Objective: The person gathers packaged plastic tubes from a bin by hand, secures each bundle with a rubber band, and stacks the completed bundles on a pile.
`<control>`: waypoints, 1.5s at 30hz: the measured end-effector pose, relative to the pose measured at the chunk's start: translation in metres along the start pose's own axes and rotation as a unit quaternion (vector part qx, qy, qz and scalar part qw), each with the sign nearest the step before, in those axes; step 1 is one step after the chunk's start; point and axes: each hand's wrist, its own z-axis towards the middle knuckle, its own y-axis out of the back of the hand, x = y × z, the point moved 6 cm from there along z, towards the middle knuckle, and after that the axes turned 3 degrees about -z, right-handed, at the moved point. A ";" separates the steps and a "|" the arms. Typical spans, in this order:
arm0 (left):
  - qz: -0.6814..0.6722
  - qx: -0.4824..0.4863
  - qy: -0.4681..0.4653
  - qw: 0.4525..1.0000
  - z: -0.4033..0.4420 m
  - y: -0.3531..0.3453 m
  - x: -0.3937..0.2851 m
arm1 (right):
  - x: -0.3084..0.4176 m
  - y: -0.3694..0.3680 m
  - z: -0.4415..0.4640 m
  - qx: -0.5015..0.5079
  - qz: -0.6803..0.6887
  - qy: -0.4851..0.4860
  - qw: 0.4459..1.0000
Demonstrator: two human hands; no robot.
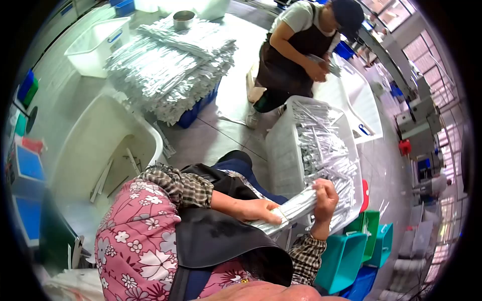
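A bundle of thin white strips [299, 204] lies slantwise across my lap, held at both ends. My left hand [257, 209] grips its lower part, the thumb pressed on top beside a thin yellowish band [283, 215] that crosses the strips. Around the upper end, the fingers of my right hand [325, 198] are closed. Just beyond my right hand stands a white tub [282, 143] filled with loose bundles of similar white strips [321, 145]. What the strips are made of cannot be made out.
A co-worker [296, 55] in a dark apron handles strips opposite. Left of them, a tall heap of white strips [165, 65] rests on a blue crate [193, 113], a metal bowl [184, 19] on top. A large pale tub [83, 135] stands left; teal bins [341, 258] sit right.
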 end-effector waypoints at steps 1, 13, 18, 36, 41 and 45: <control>-0.015 0.031 -0.054 0.998 -0.006 -0.005 -0.010 | 0.004 0.005 0.004 -0.002 0.007 0.000 1.000; 0.069 -0.144 -0.208 0.965 -0.016 0.050 -0.034 | 0.061 -0.080 0.075 0.044 -0.083 0.163 0.982; 0.100 -0.406 -0.290 0.861 -0.092 0.154 -0.130 | -0.011 -0.056 0.062 0.058 0.087 -0.018 0.994; 0.275 -0.520 -0.190 0.786 -0.081 0.256 -0.178 | -0.133 0.047 -0.077 -0.129 -0.177 -0.197 0.956; 0.369 -0.214 0.020 0.904 0.020 0.139 -0.080 | -0.183 0.143 -0.113 -0.363 -0.239 -0.282 0.855; 0.353 -0.098 0.119 0.923 0.049 0.091 -0.037 | -0.221 0.185 -0.127 -0.388 -0.205 -0.389 0.810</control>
